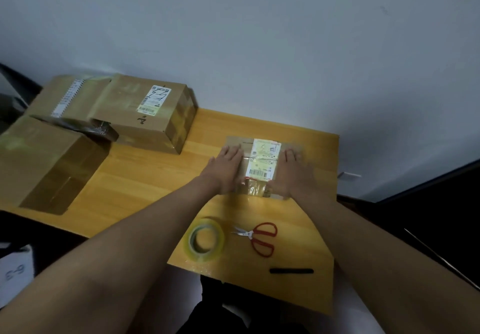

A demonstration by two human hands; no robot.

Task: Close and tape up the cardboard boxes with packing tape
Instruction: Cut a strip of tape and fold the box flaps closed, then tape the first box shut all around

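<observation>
- My left hand (228, 163) and right hand (292, 170) press flat, fingers straight, on the box (262, 161) mid-table (145, 178)
- Box looks light, stiff, glossy with tape; I'd hold its side edges
- Tape (205, 239) lies near

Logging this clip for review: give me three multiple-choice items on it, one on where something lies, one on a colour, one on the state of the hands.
1. Where is the tape roll?
A. left of the scissors
B. on a box
C. in a hand

2. What colour are the scissor handles?
A. black
B. red
C. blue

3. What are the hands doing?
A. cutting tape
B. lifting the roll
C. pressing flat on the small box

Key: 1 A, the roll lies on the table beside the blades. 2 B, both loops are red. 3 C, the left hand and right hand lie with straight fingers on the box top.
</observation>
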